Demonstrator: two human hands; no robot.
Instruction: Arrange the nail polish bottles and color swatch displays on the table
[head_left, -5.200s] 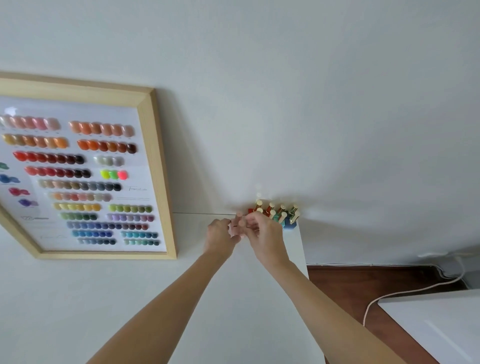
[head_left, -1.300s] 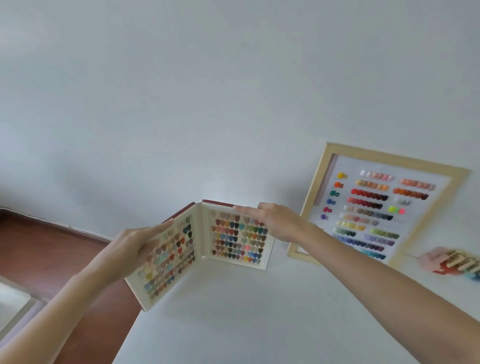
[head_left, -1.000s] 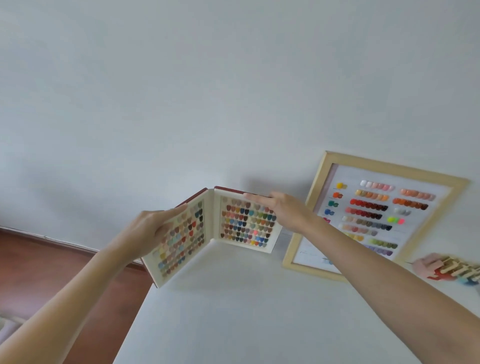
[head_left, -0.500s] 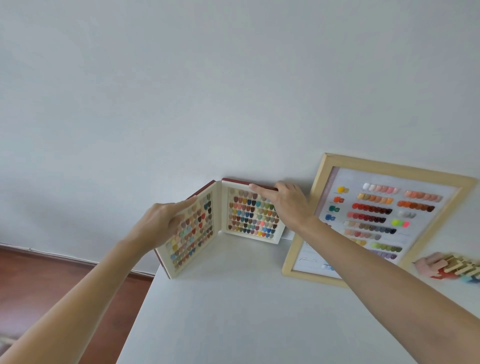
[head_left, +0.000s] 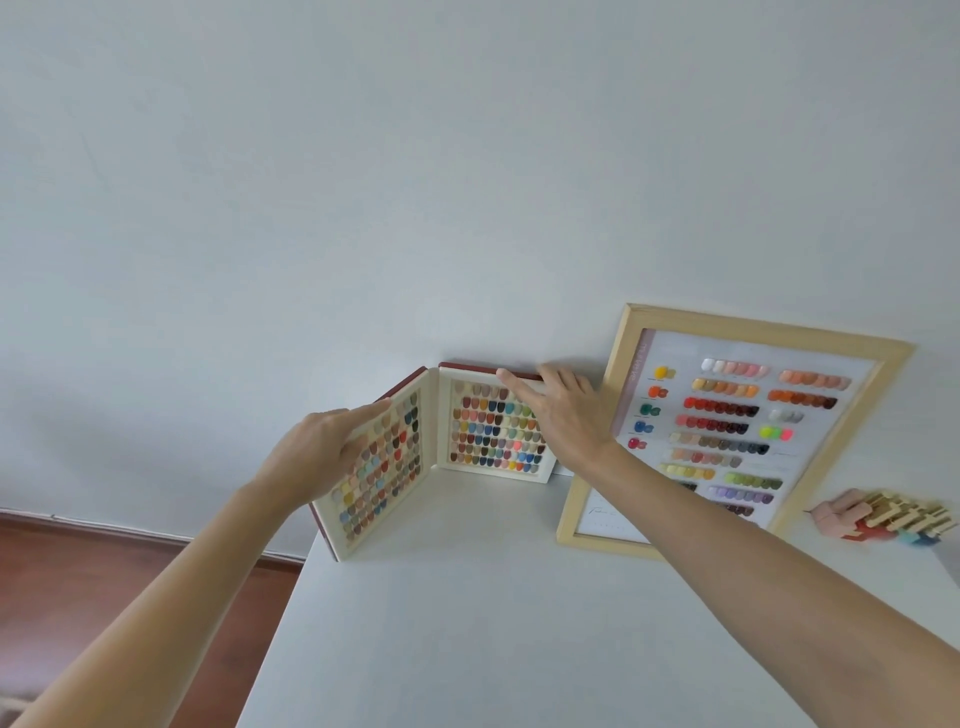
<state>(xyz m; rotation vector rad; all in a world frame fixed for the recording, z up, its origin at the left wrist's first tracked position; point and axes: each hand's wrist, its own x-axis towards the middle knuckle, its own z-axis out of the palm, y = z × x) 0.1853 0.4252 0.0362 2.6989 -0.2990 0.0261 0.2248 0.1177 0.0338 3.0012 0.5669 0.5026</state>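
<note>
A folding swatch book (head_left: 488, 436) with a dark red cover stands open like a corner at the back left of the white table (head_left: 493, 623). My left hand (head_left: 322, 457) lies flat on its left page, fingers spread. My right hand (head_left: 561, 415) rests on the right page, fingertips on the top edge near the wall. A wood-framed colour swatch board (head_left: 727, 431) leans on the wall to the right. Several nail polish bottles (head_left: 893, 519) with pale caps cluster at the far right.
The white wall (head_left: 415, 208) runs right behind the table. The table's left edge drops to a brown wooden floor (head_left: 104, 597). The swatch book's left page stands at that edge.
Both hands carried the open swatch book from beyond the table's left edge back and right; it now stands on the table against the wall. Earlier they were at the bottles.
</note>
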